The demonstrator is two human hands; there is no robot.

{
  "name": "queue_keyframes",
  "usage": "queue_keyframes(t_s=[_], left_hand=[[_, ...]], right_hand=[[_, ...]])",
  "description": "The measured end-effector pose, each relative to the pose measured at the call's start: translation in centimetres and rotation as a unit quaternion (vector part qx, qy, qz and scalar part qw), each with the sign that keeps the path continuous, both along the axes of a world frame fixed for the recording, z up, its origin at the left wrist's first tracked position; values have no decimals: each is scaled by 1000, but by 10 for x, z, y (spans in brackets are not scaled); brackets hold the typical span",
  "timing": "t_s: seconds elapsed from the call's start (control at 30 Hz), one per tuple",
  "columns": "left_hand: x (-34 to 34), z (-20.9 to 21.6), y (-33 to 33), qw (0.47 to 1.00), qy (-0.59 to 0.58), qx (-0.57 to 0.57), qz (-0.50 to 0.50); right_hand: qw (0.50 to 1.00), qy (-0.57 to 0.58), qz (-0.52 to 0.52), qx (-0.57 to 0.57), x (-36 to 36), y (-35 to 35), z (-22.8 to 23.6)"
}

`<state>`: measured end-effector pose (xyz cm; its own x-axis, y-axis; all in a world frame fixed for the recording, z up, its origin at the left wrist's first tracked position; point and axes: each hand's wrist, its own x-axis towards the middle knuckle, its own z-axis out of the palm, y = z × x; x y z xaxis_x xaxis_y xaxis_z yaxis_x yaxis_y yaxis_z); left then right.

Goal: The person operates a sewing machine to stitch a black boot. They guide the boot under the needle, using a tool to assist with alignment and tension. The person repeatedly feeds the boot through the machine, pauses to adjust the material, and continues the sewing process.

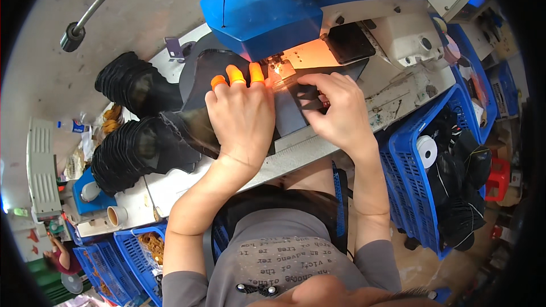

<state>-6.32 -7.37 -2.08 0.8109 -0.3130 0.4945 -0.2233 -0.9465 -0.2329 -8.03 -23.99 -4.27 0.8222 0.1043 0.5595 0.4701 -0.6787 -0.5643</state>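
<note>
Orange finger cots (pixel 235 75) cover several fingertips of my left hand (pixel 242 116). That hand lies flat with its fingers stretched over a dark grey fabric piece (pixel 210 71), just left of the lit presser foot (pixel 276 63) of a blue and white sewing machine (pixel 261 17). To the right of the presser foot, my right hand (pixel 344 111) is closed, thumb and fingers pinching a small black fabric piece (pixel 307 96). Part of this piece is hidden by the fingers. Under the needle, the exact lie of the cloth is lost in the lamp's glare.
Two stacks of black curved fabric pieces (pixel 133 150) lie on the left. A black phone (pixel 350 42) rests behind my right hand. Blue baskets (pixel 412 176) with black pieces and a white spool (pixel 426 152) stand right. A cup (pixel 117 216) sits lower left; another person (pixel 61 254) is beyond.
</note>
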Motion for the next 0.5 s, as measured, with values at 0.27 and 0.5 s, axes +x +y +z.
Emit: queue_keyframes(t_s=[0.27, 0.5], left_hand=[[-6, 7, 14, 998, 56, 7, 12], [-18, 0, 19, 999, 47, -27, 2]], right_hand=[[989, -27, -16, -145, -9, 8, 25], [972, 9, -65, -225, 6, 27, 13]])
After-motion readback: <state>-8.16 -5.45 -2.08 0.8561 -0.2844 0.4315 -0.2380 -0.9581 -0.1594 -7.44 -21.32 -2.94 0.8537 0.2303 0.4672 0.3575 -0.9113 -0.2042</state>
